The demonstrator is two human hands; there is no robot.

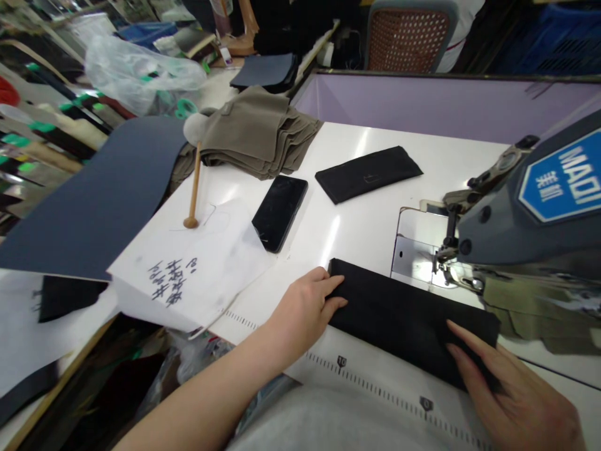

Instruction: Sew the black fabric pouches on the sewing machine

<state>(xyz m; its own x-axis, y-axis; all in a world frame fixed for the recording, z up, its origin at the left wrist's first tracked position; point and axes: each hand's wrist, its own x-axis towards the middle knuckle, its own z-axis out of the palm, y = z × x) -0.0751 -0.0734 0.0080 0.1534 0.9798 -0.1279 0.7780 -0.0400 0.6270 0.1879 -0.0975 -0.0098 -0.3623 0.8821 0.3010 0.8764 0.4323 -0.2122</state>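
Observation:
A long folded black fabric piece [399,316] lies on the white sewing table, just in front of the machine's needle area. My left hand [307,307] pinches its left end between thumb and fingers. At its right part, my right hand [511,388] grips the fabric, thumb and index finger on top and the other fingers hidden. A second black folded piece [369,175] lies farther back, touched by neither hand. The grey sewing machine head [530,200] stands at the right, its presser foot beside a metal plate [416,250].
A black phone [280,213] and a white paper with handwriting [188,269] lie left of centre. Stacked brown fabric pieces [256,134], a wooden stick [195,188] and thread cones [56,138] are farther left. A printed ruler [375,388] runs along the front edge.

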